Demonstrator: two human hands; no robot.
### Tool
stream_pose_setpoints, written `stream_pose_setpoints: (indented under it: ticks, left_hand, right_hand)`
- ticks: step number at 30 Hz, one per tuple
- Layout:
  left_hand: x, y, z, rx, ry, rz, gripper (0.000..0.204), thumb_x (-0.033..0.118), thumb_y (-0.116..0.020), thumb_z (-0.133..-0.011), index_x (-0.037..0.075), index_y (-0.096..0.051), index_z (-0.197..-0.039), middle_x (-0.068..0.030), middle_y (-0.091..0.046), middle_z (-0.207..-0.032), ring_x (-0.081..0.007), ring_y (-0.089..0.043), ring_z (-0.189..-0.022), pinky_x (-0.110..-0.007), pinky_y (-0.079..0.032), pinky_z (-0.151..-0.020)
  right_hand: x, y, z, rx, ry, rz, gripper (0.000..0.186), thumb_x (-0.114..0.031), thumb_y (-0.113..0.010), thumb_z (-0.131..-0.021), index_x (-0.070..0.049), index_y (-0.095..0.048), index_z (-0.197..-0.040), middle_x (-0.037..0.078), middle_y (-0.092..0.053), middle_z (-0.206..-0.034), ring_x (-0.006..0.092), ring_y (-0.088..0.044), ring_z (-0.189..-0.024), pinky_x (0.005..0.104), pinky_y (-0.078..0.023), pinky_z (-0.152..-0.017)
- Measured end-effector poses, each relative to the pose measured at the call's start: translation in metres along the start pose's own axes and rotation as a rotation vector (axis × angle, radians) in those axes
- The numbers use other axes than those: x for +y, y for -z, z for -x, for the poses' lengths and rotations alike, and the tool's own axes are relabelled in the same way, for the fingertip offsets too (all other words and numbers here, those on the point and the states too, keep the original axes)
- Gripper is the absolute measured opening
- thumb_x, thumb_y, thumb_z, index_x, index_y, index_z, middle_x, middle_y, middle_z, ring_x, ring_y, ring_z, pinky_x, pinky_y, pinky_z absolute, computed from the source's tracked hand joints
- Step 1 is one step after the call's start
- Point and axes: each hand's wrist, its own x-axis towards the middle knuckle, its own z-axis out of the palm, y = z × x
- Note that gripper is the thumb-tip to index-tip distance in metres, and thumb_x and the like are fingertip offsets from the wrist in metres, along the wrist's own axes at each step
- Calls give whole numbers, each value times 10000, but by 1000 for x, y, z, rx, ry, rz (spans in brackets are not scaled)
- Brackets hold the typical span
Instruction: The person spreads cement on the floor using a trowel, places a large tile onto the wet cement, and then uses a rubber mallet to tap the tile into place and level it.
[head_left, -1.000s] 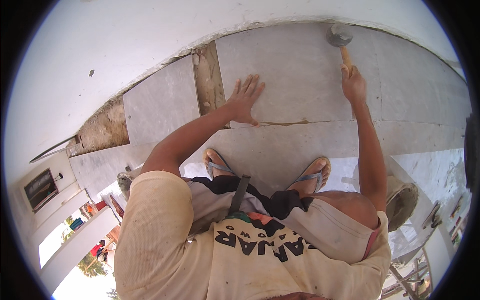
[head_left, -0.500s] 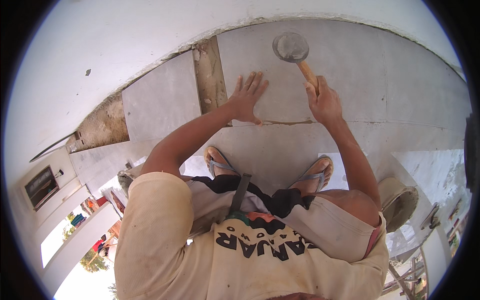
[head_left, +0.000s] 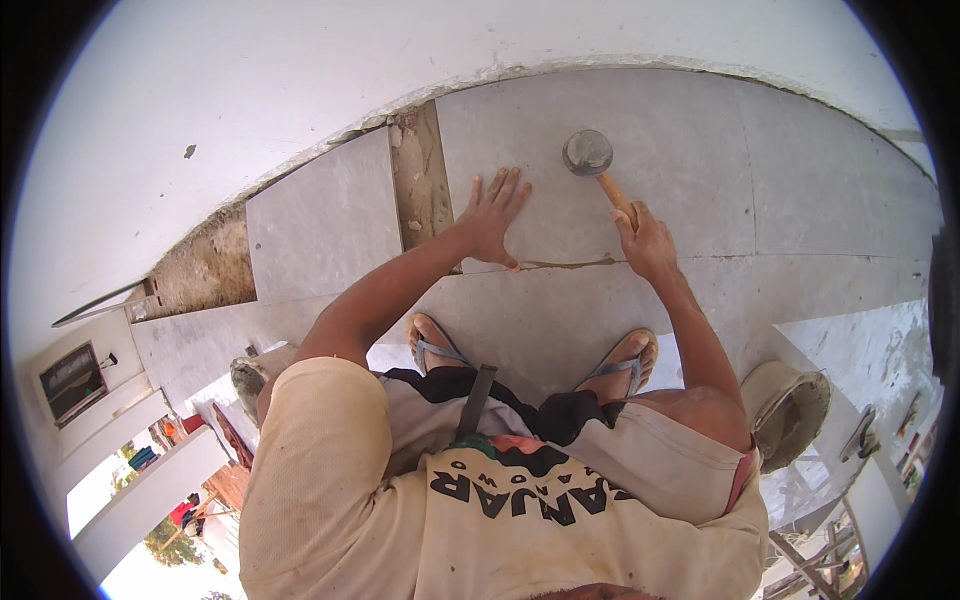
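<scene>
My right hand [head_left: 648,243] is closed round the wooden handle of a rubber mallet [head_left: 588,153]. The mallet's round, dusty dark head is over a large grey floor tile [head_left: 660,140]; whether it touches the tile I cannot tell. My left hand [head_left: 490,220] lies flat near the tile's left edge with its fingers spread. Brown mortar [head_left: 570,265] shows along the near joint, between my two hands. Left of this tile runs a gap of rough bare bed [head_left: 421,165], and beyond it sits another grey tile [head_left: 325,208].
A white wall [head_left: 300,80] curves along the far side. Rough, unlined ground [head_left: 205,270] shows at the far left. My sandalled feet [head_left: 618,365] stand on the nearer tiles. A mortar-crusted bucket [head_left: 790,410] stands to my right, and another bucket [head_left: 248,382] is partly hidden by my left arm.
The mallet head appears nearer the tile and looks smaller, as my right hand has lowered. My left hand stays flat on the tile. The whole view has shifted slightly.
</scene>
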Motion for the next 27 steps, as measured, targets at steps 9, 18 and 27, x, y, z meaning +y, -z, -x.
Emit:
stream_pose_setpoints:
  ticks: [9,18,27]
  left_hand:
    - [47,14,-49,44,31,74,1493,633,-874,-552,58,8,-1610,-272,109,-1650,-478,120,-1517,-736,7,-1153]
    - [116,31,-96,56,32,204,1483,643,-862,-543,76,-10,-1617,-285,102,-1649,-493,144,-1510,-785,55,-1097]
    - [123,25,-99,89,54,222,1481,647,-855,-542,85,-7,-1618,-281,101,-1652,-477,146,-1515,-771,95,-1096]
  right_hand:
    - [-20,57,12,185,-22,-226,441,-443,-542,-1022,-7,-571,-1083,230,-630,-771,453,-626,-727,498,-475,-655]
    - [50,38,-12,216,-131,45,350,-380,-538,-1025,-36,-516,-1086,231,-638,-726,475,-639,-711,533,-482,-619]
    - [57,37,6,302,-167,-37,375,-391,-549,-1010,-29,-516,-1103,228,-642,-704,478,-646,-694,539,-494,-598]
